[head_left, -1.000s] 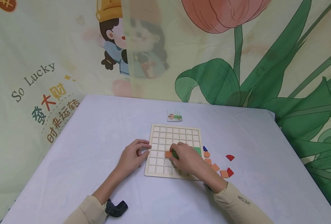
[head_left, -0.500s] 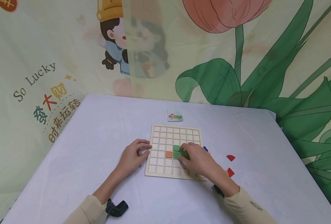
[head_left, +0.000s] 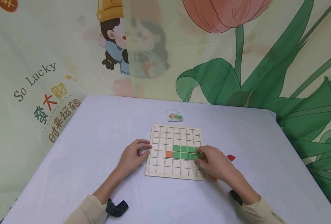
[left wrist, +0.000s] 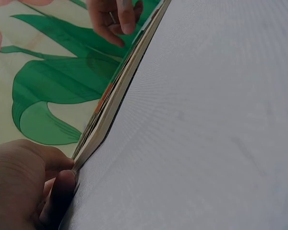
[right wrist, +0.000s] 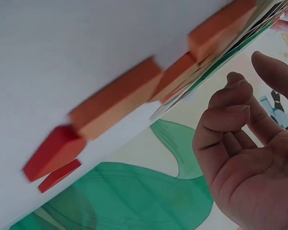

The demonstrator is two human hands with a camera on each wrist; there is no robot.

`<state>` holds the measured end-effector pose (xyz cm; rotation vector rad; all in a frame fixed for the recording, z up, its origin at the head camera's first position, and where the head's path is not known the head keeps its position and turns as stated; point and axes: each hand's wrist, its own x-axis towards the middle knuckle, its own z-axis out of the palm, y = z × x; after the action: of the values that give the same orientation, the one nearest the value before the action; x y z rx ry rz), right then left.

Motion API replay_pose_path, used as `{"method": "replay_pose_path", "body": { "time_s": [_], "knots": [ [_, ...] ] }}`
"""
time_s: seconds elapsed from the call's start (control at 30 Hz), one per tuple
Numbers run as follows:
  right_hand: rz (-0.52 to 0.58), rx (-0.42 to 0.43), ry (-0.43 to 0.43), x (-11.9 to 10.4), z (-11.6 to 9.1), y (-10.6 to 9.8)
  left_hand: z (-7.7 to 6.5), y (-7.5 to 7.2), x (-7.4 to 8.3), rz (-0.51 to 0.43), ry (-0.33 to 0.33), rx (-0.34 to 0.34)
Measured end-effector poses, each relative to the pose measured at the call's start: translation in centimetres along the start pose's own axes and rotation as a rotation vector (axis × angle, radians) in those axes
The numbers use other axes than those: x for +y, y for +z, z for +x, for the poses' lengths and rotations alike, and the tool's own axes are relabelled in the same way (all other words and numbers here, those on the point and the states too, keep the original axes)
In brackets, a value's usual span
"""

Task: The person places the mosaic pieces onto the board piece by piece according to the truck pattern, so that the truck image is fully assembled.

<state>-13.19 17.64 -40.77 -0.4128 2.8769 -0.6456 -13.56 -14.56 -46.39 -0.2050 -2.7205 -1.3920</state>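
A wooden grid board (head_left: 162,136) lies on the white-covered table. Green square tiles (head_left: 183,155) fill two rows of cells to its right, with one orange tile (head_left: 169,154) beside them. My left hand (head_left: 133,156) rests its fingertips against the board's left edge, also at the board's side in the left wrist view. Over the right edge, by the last green tiles, is my right hand (head_left: 215,161). Its fingers are loosely bent, thumb apart, and nothing shows between them in the right wrist view.
Loose orange pieces (right wrist: 117,98) and red pieces (right wrist: 55,152) lie right of the board, mostly hidden by the right hand in the head view, where one red wedge (head_left: 231,157) shows. A small printed pattern card (head_left: 175,116) lies beyond the board. Black wrist device (head_left: 116,208) sits at the left sleeve.
My right hand has moved right across the board, from beside the orange tile to the right edge, uncovering the green tiles and covering most loose pieces. The left hand stays put.
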Motion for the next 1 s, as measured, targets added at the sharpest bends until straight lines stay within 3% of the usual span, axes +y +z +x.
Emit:
{"method": "replay_pose_path", "body": {
  "time_s": [0.23,0.53,1.0],
  "knots": [
    [-0.026,0.006,0.016,1.6,-1.0,-0.6,0.1,0.0,0.1,0.014,-0.011,0.0],
    [-0.028,-0.037,0.107,3.3,-1.9,-1.1,0.1,-0.1,0.2,0.016,-0.018,-0.005],
    [-0.049,-0.038,0.104,4.1,-2.3,-1.3,0.1,-0.1,0.1,0.003,-0.015,-0.004]
  ]
}}
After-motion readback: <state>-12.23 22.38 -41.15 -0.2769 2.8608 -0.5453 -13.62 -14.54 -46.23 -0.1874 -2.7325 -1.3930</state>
